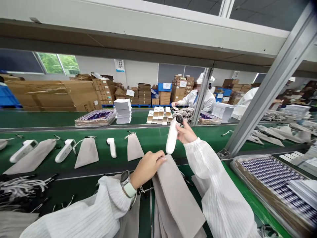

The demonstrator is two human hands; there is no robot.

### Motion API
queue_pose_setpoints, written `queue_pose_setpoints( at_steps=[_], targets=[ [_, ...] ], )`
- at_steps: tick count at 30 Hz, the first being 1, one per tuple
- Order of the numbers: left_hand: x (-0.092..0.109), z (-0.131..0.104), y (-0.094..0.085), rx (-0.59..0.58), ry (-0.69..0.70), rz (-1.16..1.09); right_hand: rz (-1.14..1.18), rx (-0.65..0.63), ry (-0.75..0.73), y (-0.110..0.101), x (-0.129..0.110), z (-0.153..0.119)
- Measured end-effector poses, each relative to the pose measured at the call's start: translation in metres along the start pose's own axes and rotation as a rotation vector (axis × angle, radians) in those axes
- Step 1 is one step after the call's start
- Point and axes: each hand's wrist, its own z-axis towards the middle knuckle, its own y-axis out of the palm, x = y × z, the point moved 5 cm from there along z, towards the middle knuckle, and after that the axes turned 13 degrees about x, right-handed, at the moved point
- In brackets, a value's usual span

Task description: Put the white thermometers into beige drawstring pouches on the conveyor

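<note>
Now your left hand [148, 165] pinches the grey drawstring pouch [178, 195] at its top edge; too slack a pinch could let it slide. Its contents are hidden. At right, a cardboard tray [260, 193] holds rows of patterned pieces [267, 172]. Your right hand [187, 133] grips the white handheld device [171, 138] just above the pouch; a loose grip could drop it. Beyond, a plastic-wrapped tray [94, 124] holds purple-patterned pieces [99, 115].

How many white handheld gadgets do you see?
4: one gadget in the right hand, and three on the green belt: far left, next along, then farther right. Others may be hidden inside pouches.
</note>
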Motion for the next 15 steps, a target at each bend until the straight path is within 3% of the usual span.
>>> queue_pose_setpoints(
  at_steps=[4,8,12,15],
  targets=[
    [-0.005,0.000,0.002,0.031,-0.017,-0.093,0.017,-0.046,0.040,0.019,0.018,-0.006],
    [-0.010,-0.003,-0.002,0.088,-0.047,-0.158,-0.115,-0.149,0.177,0.027,0.037,-0.014],
    [-0.014,0.000,-0.016,0.308,-0.062,-0.149,-0.437,-0.449,0.345,0.039,0.053,-0.034],
    [-0.015,0.002,-0.020,0.366,-0.050,-0.148,-0.668,-0.576,0.361,0.045,0.061,-0.044]
  ],
)
